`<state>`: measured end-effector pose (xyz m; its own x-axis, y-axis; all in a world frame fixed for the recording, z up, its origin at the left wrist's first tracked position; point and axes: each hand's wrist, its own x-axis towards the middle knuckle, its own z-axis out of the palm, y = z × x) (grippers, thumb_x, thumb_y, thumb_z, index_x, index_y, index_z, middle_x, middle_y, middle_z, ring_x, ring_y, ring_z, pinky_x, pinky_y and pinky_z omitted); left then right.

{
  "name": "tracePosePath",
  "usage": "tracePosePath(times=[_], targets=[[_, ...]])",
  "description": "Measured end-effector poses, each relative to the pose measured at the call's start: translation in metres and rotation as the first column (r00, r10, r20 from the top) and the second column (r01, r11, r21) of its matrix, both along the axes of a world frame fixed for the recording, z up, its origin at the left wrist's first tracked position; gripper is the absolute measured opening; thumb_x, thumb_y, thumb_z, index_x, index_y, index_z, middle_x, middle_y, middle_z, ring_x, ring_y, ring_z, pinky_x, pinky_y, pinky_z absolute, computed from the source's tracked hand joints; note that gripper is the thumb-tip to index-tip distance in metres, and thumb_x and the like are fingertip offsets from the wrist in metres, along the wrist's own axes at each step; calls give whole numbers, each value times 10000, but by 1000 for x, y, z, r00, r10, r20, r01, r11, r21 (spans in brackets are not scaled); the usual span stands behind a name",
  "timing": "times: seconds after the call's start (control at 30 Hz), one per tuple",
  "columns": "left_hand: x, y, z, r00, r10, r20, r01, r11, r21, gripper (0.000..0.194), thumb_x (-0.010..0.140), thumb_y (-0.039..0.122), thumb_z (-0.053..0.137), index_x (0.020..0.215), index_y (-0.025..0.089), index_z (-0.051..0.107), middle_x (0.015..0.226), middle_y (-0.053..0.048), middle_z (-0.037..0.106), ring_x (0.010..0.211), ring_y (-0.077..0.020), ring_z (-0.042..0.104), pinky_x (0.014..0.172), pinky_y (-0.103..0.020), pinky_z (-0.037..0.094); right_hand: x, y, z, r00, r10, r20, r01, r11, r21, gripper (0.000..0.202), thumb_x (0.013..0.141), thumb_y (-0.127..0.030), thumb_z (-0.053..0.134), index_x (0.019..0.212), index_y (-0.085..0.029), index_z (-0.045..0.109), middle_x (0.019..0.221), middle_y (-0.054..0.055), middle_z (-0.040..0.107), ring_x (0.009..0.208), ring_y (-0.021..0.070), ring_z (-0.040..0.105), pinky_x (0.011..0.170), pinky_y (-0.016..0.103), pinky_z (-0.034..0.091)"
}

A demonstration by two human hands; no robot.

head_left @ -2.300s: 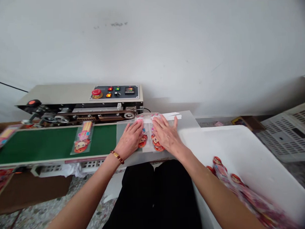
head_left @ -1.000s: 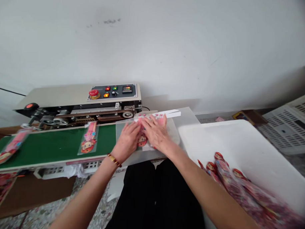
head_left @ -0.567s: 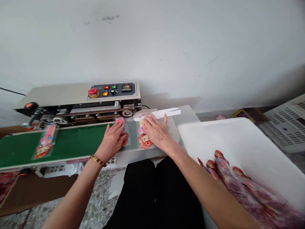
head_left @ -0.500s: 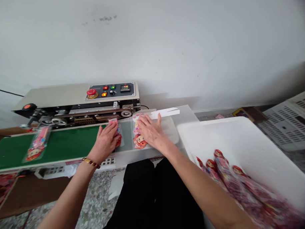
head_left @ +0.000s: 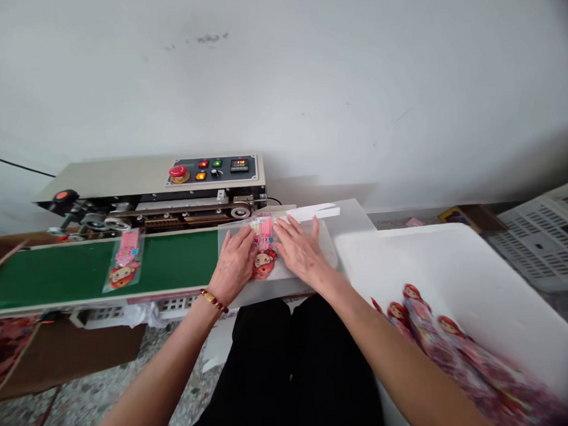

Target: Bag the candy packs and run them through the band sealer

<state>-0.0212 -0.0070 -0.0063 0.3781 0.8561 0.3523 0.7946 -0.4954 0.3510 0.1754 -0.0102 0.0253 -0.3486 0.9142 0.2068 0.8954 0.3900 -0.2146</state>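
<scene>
A clear packet holding a pink item with a red-haired doll face [head_left: 264, 264] lies at the belt's right end, between my two hands. My left hand [head_left: 234, 262] rests with its fingers stretched along the packet's left edge. From the other side, my right hand [head_left: 300, 246] lies with its fingers spread, fingertips at the packet's right edge. Both hands are open, pressing flat rather than gripping. Another such packet [head_left: 123, 262] lies on the green conveyor belt [head_left: 178, 260], left of my left hand and apart from it.
Behind the belt stands a sealing machine [head_left: 124, 176] with a red stop button [head_left: 178, 173] and lit switches. At right, a white foam box [head_left: 434, 245] holds several doll packets [head_left: 420, 311]. White paper strips [head_left: 314, 212] lie behind my right hand. A cardboard box [head_left: 79, 350] stands below the belt.
The packet formerly under my left hand is now further left on the belt. My left hand has moved right, to the packet beside my right hand. The earlier far-left packet has moved away leftward.
</scene>
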Motion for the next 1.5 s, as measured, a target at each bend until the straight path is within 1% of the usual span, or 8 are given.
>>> tracePosePath(times=[0.13, 0.3, 0.63, 0.97, 1.13, 1.27, 1.4, 1.5], targets=[[-6, -3, 1, 999, -16, -29, 14, 999, -44, 449, 1044, 251, 315, 1426, 127, 515, 1477, -175, 557, 1437, -270, 465, 1248, -593, 262, -14, 7, -6, 997, 76, -12, -76, 997, 7, 415, 1079, -290, 372, 1455, -178, 507, 1533, 124, 496, 1455, 319, 374, 1166, 799, 27], [1, -7, 9, 996, -18, -91, 17, 1000, -18, 418, 1041, 271, 358, 1385, 146, 561, 1461, -172, 572, 1460, -307, 428, 1256, -651, 162, 24, 3, -9, 998, -42, 47, 43, 999, -28, 410, 1063, -272, 374, 1421, -190, 557, 1542, 123, 483, 1457, 338, 371, 1180, 777, 14], [17, 7, 11, 983, -135, -125, 125, 989, -81, 487, 996, 184, 371, 1469, 104, 453, 1543, -187, 472, 1476, -271, 399, 1260, -544, 270, 35, -3, -14, 996, -77, 50, 76, 997, 22, 425, 1047, -249, 357, 1408, -172, 567, 1537, 137, 487, 1435, 350, 396, 1161, 792, 51], [-50, 10, 12, 989, -64, -133, 50, 993, -106, 452, 1001, 276, 390, 1418, 147, 505, 1517, -183, 507, 1427, -285, 469, 1235, -590, 288, -9, 13, -12, 999, 51, 4, -51, 999, -6, 374, 1069, -255, 388, 1389, -198, 573, 1528, 100, 505, 1467, 310, 356, 1173, 772, -72], [-84, 5, 15, 982, 123, -141, -126, 992, -13, 407, 993, 291, 428, 1368, 199, 557, 1455, -164, 577, 1376, -330, 521, 1244, -642, 222, -17, 14, -2, 998, 54, -46, -56, 997, -57, 410, 1076, -282, 386, 1459, -223, 519, 1563, 99, 460, 1485, 322, 336, 1173, 790, 12], [-41, -1, 19, 997, 25, -68, -22, 999, 36, 374, 1015, 245, 373, 1302, 177, 603, 1392, -141, 632, 1344, -266, 558, 1254, -572, 271, 0, 4, 0, 999, -11, -48, 10, 1000, -26, 435, 1068, -283, 372, 1470, -211, 522, 1526, 108, 507, 1466, 350, 372, 1187, 769, 35], [19, 1, 18, 987, -131, -98, 126, 990, -56, 447, 1000, 235, 413, 1424, 134, 515, 1536, -155, 497, 1455, -285, 431, 1246, -556, 292, 36, -12, -5, 997, -79, -19, 79, 997, 23, 430, 1044, -257, 371, 1421, -218, 574, 1513, 112, 521, 1441, 347, 411, 1192, 746, 49], [26, 3, 17, 986, -115, -124, 104, 990, -92, 476, 985, 236, 442, 1450, 144, 493, 1552, -162, 474, 1450, -302, 435, 1249, -587, 255, 69, -34, -9, 988, -150, -21, 151, 988, 38, 424, 1046, -278, 338, 1364, -266, 618, 1481, 88, 559, 1418, 322, 447, 1202, 711, 41]])
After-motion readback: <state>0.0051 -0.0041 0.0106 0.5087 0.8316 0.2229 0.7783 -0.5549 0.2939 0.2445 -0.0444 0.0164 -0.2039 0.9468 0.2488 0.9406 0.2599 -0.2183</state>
